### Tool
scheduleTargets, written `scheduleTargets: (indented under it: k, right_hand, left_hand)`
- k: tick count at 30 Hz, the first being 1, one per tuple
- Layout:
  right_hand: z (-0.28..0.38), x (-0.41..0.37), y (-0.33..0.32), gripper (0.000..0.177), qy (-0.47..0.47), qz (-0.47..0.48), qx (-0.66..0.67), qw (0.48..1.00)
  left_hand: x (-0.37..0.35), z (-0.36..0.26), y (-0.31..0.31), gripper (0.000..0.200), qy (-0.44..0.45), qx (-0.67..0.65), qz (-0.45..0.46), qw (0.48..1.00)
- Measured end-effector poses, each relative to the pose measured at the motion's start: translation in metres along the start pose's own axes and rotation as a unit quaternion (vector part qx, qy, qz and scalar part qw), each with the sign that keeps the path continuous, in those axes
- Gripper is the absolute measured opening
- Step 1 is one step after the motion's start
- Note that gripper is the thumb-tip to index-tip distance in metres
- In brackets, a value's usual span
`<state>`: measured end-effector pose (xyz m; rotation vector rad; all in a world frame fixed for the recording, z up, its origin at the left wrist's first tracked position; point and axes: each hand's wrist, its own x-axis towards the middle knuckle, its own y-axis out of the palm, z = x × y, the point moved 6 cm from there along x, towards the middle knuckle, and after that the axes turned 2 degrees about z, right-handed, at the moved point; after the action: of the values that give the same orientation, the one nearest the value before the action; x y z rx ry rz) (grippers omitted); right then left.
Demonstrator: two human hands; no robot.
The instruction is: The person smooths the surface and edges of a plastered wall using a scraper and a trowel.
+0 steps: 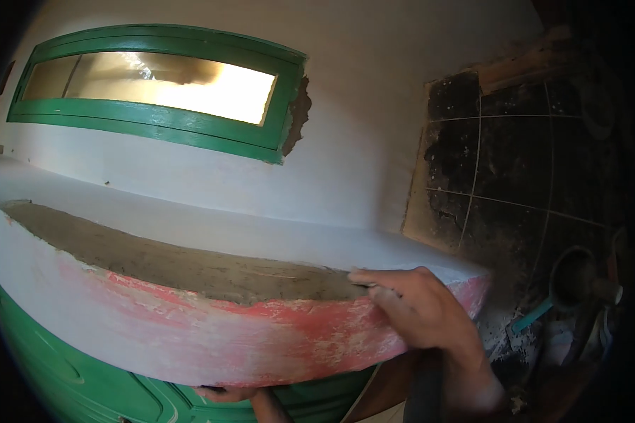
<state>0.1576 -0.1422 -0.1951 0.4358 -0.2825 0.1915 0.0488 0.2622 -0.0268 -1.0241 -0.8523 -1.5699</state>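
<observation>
My right hand (pixel 423 307) is closed, thumb and fingers pinching a thin, flat grey tool (pixel 362 283) that is mostly hidden by the fingers. The tool rests at the right end of a long strip of grey-brown mortar (pixel 190 268). This mortar lies along the top of a ledge (pixel 289 345), whose front face is worn red, pink and white paint. Below the ledge's lower edge, my left hand (pixel 226 393) shows only in part. Its fingers are curled beside something dark, which I cannot make out.
Behind the ledge rises a white wall (pixel 360 141) with a green-framed window (pixel 169 127); plaster is broken away at the frame's right side. Dark, stained tiles (pixel 511 155) cover the right. A pan-like vessel with a turquoise handle (pixel 533 315) is at lower right. Green panels (pixel 106 377) stand below the ledge.
</observation>
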Motion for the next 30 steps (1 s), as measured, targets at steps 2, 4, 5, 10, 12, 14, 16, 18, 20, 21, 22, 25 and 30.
scheduleTargets:
  k: [2, 4, 5, 10, 12, 14, 16, 18, 20, 21, 22, 25, 30]
  right_hand:
    - [-0.019, -0.006, -0.010, 0.039, 0.067, 0.005, -0.010, 0.998]
    - [-0.024, -0.006, -0.006, 0.042, -0.019, -0.039, -0.016, 0.999]
    - [-0.016, -0.004, 0.000, 0.042, -0.031, -0.041, -0.005, 0.999]
    - [0.008, 0.011, 0.018, 0.038, -0.165, -0.094, 0.019, 0.982]
    - [0.005, 0.008, 0.004, 0.038, -0.063, -0.017, 0.075, 0.995]
    - [-0.009, 0.002, -0.015, 0.038, -0.014, -0.096, 0.106, 0.990]
    - [-0.019, -0.004, -0.030, 0.038, -0.003, -0.159, 0.112, 0.981]
    - [-0.023, -0.006, -0.042, 0.037, -0.033, -0.207, 0.095, 0.973]
    - [-0.026, -0.007, -0.043, 0.037, -0.027, -0.207, 0.079, 0.975]
    - [-0.028, -0.007, -0.044, 0.037, -0.024, -0.207, 0.072, 0.975]
    - [-0.028, -0.007, -0.043, 0.037, -0.023, -0.206, 0.067, 0.976]
    - [-0.027, -0.005, -0.042, 0.037, -0.015, -0.201, 0.044, 0.978]
    - [-0.026, -0.010, -0.049, 0.036, 0.017, -0.187, -0.013, 0.982]
  left_hand:
    - [0.006, -0.008, 0.005, 0.053, -0.009, -0.064, 0.018, 0.998]
    - [0.006, -0.011, 0.009, 0.052, -0.020, -0.101, 0.023, 0.994]
    - [0.007, -0.007, 0.008, 0.052, -0.014, -0.090, 0.021, 0.996]
    - [0.011, -0.009, 0.009, 0.052, -0.020, -0.057, 0.030, 0.998]
    - [0.012, -0.008, 0.011, 0.051, -0.019, -0.089, 0.038, 0.995]
    - [0.016, -0.013, 0.015, 0.050, -0.010, -0.176, 0.063, 0.982]
    - [0.016, -0.013, 0.013, 0.049, 0.031, -0.157, 0.060, 0.985]
    - [0.007, 0.007, 0.005, 0.050, 0.049, -0.070, 0.026, 0.996]
    - [-0.003, 0.045, -0.006, 0.052, -0.038, -0.115, 0.008, 0.993]
    - [-0.002, 0.042, -0.005, 0.052, -0.037, -0.120, 0.011, 0.992]
    - [0.003, 0.033, -0.002, 0.053, -0.037, -0.126, 0.015, 0.991]
    - [0.010, 0.002, 0.007, 0.054, 0.052, -0.069, 0.030, 0.996]
    - [0.012, 0.001, 0.009, 0.061, -0.129, -0.097, 0.006, 0.987]
